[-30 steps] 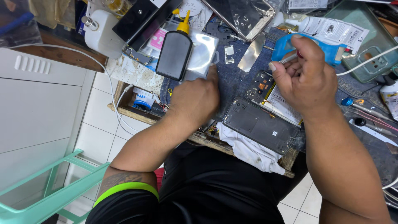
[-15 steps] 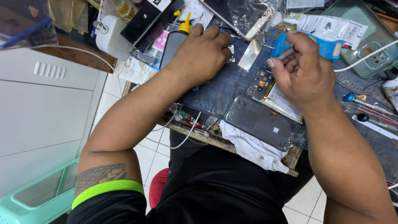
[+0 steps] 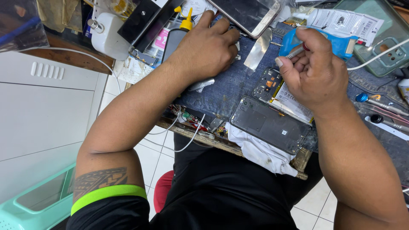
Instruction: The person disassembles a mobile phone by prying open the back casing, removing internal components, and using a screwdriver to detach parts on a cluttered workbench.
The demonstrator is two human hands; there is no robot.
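Denim mat [image 3: 230, 91] on cluttered bench, white floor tiles [image 3: 164, 149]

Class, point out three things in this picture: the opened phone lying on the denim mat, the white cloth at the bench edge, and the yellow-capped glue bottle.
opened phone [image 3: 281, 96], head view, on its exposed inner frame.
white cloth [image 3: 260, 151], head view, on its middle fold.
glue bottle [image 3: 185, 23], head view, on its yellow cap.

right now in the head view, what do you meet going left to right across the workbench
white charger block → yellow-capped glue bottle → left hand → silver foil strip → right hand holding a thin tool → blue-handled screwdriver
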